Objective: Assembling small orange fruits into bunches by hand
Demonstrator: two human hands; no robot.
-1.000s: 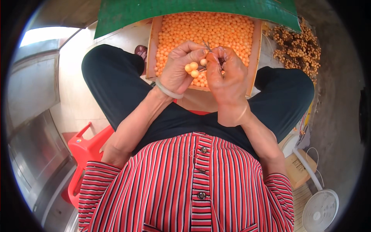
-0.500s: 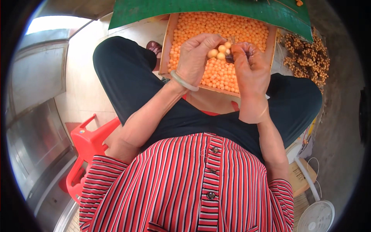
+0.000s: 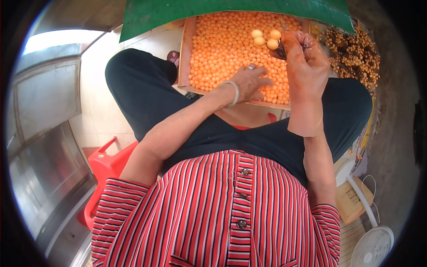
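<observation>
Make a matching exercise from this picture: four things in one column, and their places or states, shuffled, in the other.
Things:
1. left hand
2. right hand
3. green sheet
4. red plastic stool

Places or states:
A. on the floor beside the person's left leg
B. raised, holding a small cluster of pale orange balls
C. resting on the orange balls in the tray
D. over the tray's far edge

Pairs: 1-C, 2-B, 3-D, 4-A

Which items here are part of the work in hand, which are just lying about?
In use:
- right hand, shut on a small cluster of orange balls
- left hand, resting in the tray
- wooden tray full of loose orange balls

Lying about:
- pile of brown bunches
- red plastic stool
- white fan
- cardboard box
</observation>
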